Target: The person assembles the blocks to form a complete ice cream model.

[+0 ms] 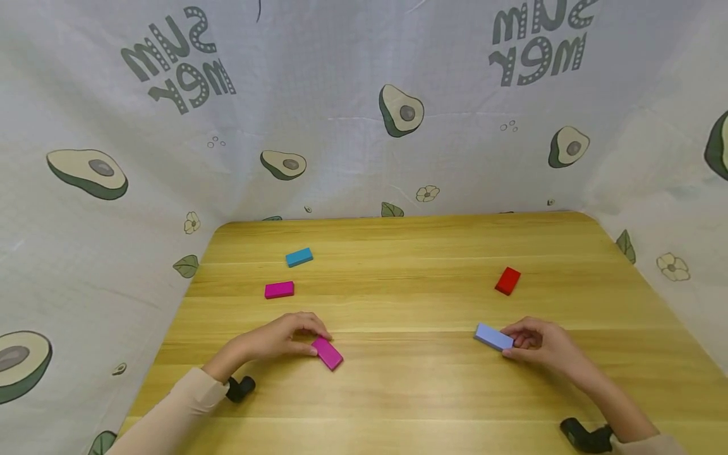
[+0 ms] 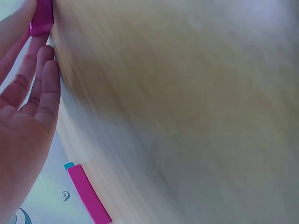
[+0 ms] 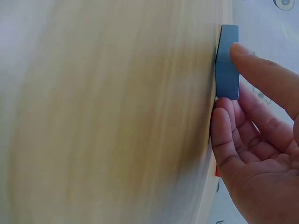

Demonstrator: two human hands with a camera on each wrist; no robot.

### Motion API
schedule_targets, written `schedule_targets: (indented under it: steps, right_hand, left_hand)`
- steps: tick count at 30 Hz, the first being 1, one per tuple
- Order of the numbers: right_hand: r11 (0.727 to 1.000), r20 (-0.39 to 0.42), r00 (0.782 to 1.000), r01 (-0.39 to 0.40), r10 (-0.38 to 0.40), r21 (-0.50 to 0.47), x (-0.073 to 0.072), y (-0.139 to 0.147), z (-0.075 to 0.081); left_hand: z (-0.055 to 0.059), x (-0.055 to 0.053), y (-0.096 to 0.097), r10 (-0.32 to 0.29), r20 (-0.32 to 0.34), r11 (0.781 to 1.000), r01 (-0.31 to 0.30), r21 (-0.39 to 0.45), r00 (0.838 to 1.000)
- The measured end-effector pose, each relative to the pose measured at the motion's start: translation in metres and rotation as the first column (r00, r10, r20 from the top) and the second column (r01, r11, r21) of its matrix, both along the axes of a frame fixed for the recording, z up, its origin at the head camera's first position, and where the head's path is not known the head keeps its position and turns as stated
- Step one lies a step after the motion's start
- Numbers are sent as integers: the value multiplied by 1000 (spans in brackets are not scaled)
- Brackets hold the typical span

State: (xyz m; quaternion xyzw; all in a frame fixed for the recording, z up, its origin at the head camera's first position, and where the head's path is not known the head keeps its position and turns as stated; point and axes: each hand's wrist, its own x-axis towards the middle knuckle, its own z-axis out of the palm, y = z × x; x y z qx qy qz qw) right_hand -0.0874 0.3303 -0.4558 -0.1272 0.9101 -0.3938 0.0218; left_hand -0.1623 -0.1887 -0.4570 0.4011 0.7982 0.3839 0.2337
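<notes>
My left hand (image 1: 287, 336) pinches a magenta block (image 1: 327, 353) between thumb and fingers, low over the wooden tabletop. The same block (image 2: 43, 17) shows at the top left of the left wrist view, partly cut off. On the right side of the table my right hand (image 1: 540, 344) holds a periwinkle block (image 1: 493, 337) by its near end. In the right wrist view the thumb lies against that block (image 3: 227, 63), which looks greyer blue there. Whether either block touches the wood cannot be told for sure.
Behind my left hand lie a second magenta block (image 1: 279, 290) and a blue block (image 1: 299, 257). Beyond my right hand is a red block (image 1: 508, 281). A white cloth (image 1: 341, 76) printed with avocados hangs around the wooden table (image 1: 398, 272) at the back and sides.
</notes>
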Motion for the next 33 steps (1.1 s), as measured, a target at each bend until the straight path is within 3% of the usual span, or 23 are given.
schedule_targets:
  steps: [8, 16, 33]
  right_hand:
    - [1000, 10, 1000, 10, -10, -8, -1, 0, -1]
    - [999, 51, 997, 53, -52, 0, 1, -6, 5]
    - [996, 137, 987, 83, -81, -11, -1, -17, 11]
  left_hand:
    - [-4, -4, 4, 43, -60, 999, -41, 29, 997]
    - [-2, -4, 11, 115, -44, 993, -115, 13, 992]
    - [2, 1, 20, 192, -69, 981, -192, 13, 979]
